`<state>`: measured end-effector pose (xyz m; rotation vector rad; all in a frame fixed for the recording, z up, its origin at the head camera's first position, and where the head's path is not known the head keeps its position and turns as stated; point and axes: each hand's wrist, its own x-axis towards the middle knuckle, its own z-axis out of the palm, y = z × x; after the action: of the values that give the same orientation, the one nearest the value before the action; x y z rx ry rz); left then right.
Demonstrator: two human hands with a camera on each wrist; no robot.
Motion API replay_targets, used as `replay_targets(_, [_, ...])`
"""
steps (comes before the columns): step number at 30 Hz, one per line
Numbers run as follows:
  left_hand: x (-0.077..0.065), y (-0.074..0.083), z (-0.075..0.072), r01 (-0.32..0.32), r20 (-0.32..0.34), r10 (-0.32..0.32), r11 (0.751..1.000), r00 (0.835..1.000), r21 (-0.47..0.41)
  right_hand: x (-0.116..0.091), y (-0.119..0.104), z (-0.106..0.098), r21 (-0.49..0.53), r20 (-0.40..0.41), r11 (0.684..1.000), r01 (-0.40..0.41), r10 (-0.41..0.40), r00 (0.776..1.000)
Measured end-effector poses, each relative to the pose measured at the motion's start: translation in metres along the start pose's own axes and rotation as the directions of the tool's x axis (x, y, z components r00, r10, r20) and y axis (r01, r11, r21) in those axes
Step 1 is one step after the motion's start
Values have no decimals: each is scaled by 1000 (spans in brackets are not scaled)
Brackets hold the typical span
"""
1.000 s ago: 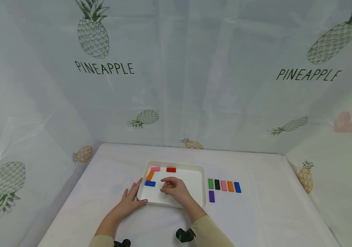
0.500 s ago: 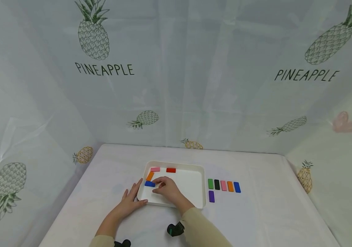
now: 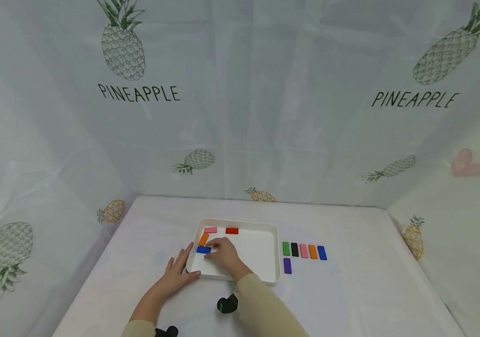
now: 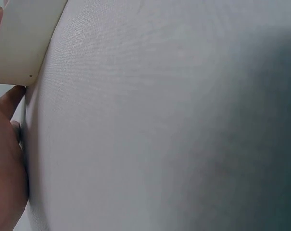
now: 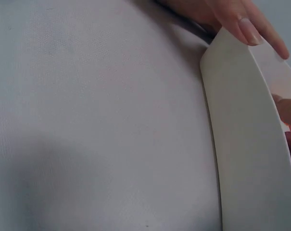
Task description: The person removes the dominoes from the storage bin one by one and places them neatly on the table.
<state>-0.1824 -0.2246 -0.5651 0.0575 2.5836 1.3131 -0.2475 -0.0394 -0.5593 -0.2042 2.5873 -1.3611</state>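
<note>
A shallow white tray (image 3: 261, 252) lies on the cloth-covered table. Straight and spread, the fingers of my left hand (image 3: 174, 278) rest along its left edge, with the thumb on the front rim. Inside the tray, my right hand (image 3: 226, 256) pinches the right end of a flat blue block (image 3: 203, 250) between thumb and fingers. An orange block (image 3: 203, 239) slants just behind the blue one. Farther back lie a pink block (image 3: 210, 230) and a red block (image 3: 232, 230), apart from each other. In the right wrist view, the tray wall (image 5: 246, 130) hides most of the right hand (image 5: 288, 110).
Right of the tray, a row holds a green block (image 3: 286, 248), a black block (image 3: 294, 249), a pink block (image 3: 303, 251), an orange block (image 3: 313, 252) and another blue block (image 3: 322, 252). A purple block (image 3: 287, 266) lies in front. Pineapple-print curtains (image 3: 265, 117) surround the table.
My right hand has moved left across the tray, from bare tray floor to the blue block's right end. The left hand and the blocks have stayed in place.
</note>
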Motion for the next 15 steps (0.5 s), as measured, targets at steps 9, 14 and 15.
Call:
replay_targets(9, [-2,0,-2,-28,-12,28,1000,1000,7,-4,-12,3,-57,-56,997,-54,51,997])
replay_targets(14, [-2,3,-2,-21,2,21,1000,1000,3,-7,-15,1,-87,-78,993,-84,77,994])
replay_targets(15, [-2,3,-3,-15,5,15,1000,1000,4,-7,-15,1,-98,-82,992,-82,74,994])
